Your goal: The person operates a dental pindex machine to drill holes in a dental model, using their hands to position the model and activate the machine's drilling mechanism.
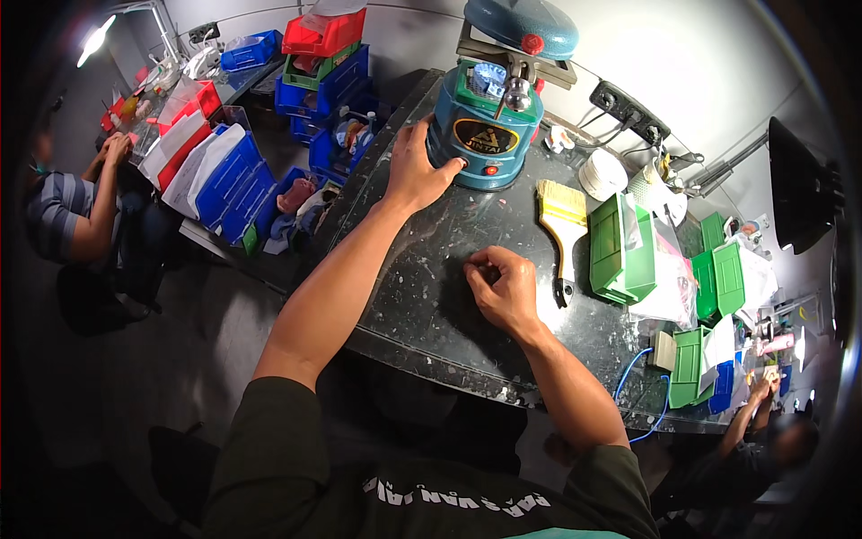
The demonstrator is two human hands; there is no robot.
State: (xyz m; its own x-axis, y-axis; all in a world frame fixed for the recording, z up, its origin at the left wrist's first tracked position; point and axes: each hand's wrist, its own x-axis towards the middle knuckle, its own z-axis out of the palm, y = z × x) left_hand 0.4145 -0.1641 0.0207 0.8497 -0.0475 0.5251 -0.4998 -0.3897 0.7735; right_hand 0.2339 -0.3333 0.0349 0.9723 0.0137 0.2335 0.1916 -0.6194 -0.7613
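Observation:
A teal, round-bodied bench machine [526, 171] stands at the table's back, its domed top [521, 25] raised over a lit green-rimmed window. My left hand [417, 171] is against its left side. The fingers lie along the curved body, and the thumb reaches round to the front, at a small button left of a red one [490, 170]. My right hand [505, 287] is loosely curled over the black tabletop, with nothing visible in it. To its right lies a wide paintbrush [563, 229] with pale yellow bristles and a dark handle tip.
Green bins [620, 251] and a white round tub [602, 174] line the right side, below a black power strip [628, 114]. Blue bins [321, 94] are stacked at the left. A blue cable [631, 366] hangs at the right edge. Co-workers sit far left and right.

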